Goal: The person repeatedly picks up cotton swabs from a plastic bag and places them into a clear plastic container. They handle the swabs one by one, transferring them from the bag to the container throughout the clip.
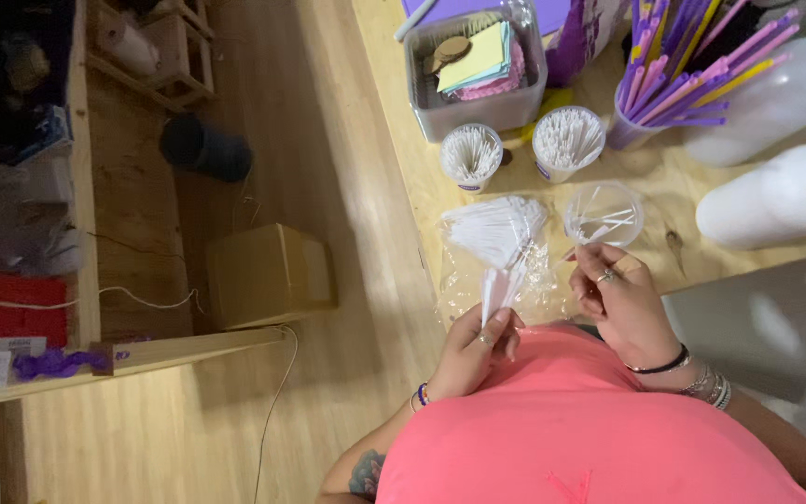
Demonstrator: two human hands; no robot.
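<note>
Left hand (478, 347) grips white sticks (496, 233).

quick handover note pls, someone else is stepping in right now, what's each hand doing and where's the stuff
Left hand: grips the bottom of a bundle of white sticks that fans out above the clear plastic bag.
Right hand: beside the clear cup, fingertips at its rim; whether it holds a stick cannot be told.
Done: two cups behind are packed full of white sticks.
Left: the clear cup holds only a few sticks; most of the bundle is not yet in a cup.
Nearby: grey bin with paper pieces, cup of coloured straws, all on the wooden table.
</note>
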